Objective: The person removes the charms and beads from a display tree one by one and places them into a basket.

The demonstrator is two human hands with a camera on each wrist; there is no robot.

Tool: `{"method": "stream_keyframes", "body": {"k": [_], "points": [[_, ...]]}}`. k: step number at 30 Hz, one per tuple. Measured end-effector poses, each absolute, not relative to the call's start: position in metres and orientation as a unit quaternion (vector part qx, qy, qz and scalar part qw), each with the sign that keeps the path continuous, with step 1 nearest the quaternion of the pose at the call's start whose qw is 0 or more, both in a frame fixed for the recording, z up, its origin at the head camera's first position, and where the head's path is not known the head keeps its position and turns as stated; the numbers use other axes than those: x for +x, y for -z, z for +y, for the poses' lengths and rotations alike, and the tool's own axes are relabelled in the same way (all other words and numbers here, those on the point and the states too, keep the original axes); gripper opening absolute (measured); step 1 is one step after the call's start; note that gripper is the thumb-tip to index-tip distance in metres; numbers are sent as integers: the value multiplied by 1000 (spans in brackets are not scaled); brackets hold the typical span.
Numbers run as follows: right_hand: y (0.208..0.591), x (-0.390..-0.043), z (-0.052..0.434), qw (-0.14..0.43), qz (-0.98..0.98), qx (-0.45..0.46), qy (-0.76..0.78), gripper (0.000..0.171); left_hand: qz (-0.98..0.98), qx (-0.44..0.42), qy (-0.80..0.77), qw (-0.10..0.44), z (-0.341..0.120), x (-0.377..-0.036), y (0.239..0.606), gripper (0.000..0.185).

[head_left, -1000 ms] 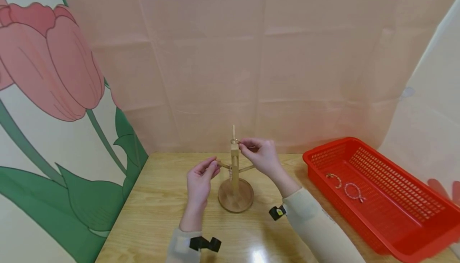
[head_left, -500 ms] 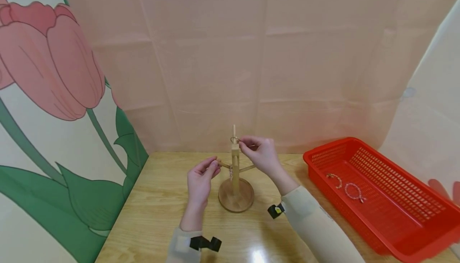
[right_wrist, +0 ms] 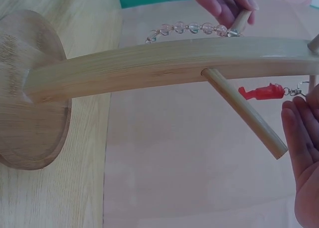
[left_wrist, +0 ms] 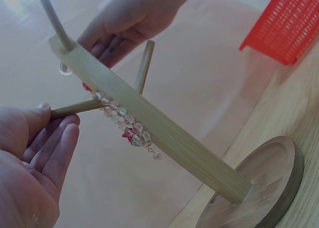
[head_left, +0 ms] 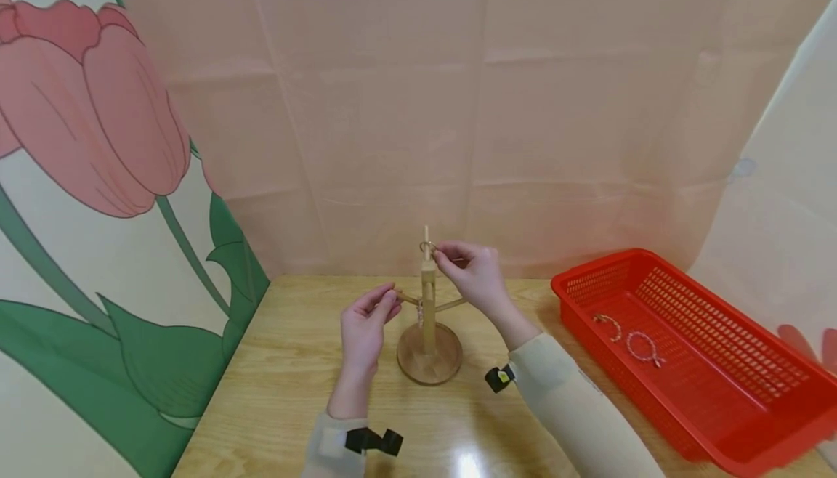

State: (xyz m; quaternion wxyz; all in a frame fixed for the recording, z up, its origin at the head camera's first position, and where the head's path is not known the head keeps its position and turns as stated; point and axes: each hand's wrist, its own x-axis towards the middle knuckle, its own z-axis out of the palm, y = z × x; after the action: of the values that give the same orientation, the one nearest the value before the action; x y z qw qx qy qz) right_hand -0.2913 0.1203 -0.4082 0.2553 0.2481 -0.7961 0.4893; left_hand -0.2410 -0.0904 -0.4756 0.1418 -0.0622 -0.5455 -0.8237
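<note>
Fingertips (head_left: 439,258) of the right hand (head_left: 474,280) are pinching a small metal ring (head_left: 426,248) at the top of the wooden stand (head_left: 428,318); the left hand (head_left: 363,331) is gripping its left peg (left_wrist: 75,108). A clear bead bracelet (left_wrist: 124,124) is hanging on that peg. Right of the stand, bare table (head_left: 288,362) is separating it from the red basket (head_left: 686,347).

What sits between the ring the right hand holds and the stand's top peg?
Nothing visible. The right hand pinches the key ring right at the top peg of the wooden stand. The bead bracelet hangs lower, on a side peg that the left hand holds.
</note>
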Motion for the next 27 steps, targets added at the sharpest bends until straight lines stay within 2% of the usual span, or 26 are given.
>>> {"method": "stream_keyframes", "body": {"k": [27], "points": [[401, -306, 113, 285, -793, 208, -497, 11, -544, -66, 825, 139, -90, -244, 478, 18]]}}
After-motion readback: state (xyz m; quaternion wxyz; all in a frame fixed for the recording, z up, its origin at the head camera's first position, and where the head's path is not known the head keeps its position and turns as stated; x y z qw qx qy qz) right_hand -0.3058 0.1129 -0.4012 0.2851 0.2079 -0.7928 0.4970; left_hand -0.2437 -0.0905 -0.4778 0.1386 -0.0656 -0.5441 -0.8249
